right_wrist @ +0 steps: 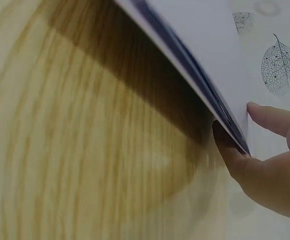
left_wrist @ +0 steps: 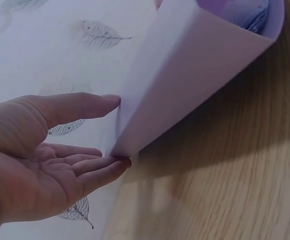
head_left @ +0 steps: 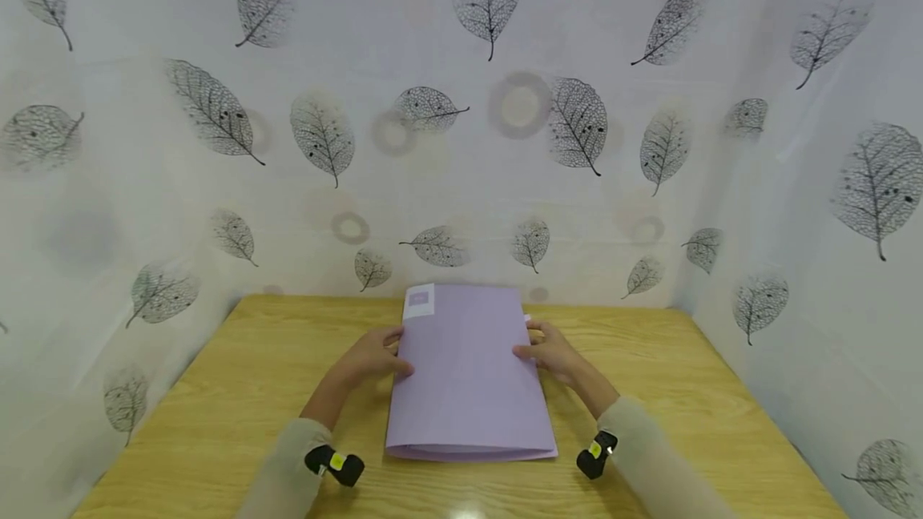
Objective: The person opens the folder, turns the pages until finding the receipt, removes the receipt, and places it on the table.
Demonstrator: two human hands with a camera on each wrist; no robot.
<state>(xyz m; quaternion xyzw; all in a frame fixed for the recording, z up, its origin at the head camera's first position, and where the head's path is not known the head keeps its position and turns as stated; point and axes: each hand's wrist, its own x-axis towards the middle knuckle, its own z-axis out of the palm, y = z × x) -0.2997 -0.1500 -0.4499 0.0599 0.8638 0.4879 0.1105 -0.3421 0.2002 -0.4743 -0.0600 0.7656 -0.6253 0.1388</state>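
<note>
Desk [head_left: 238,391]: free passage left and right, outside both forearms [head_left: 281,463].
Purple folder [head_left: 469,375]: blocks the middle, its near edge gaping into a narrow slot.
Left hand [head_left: 373,359], right hand [head_left: 557,352]: bar the folder's two sides.
Leaf-print curtain [head_left: 447,183]: walls off far, left and right.

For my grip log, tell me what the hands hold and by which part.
A purple folder, by its long sides: the left hand holds the left edge, the right hand the right edge.

Wood-grain table [head_left: 238,391]; lilac folder [head_left: 465,375] over it
</note>
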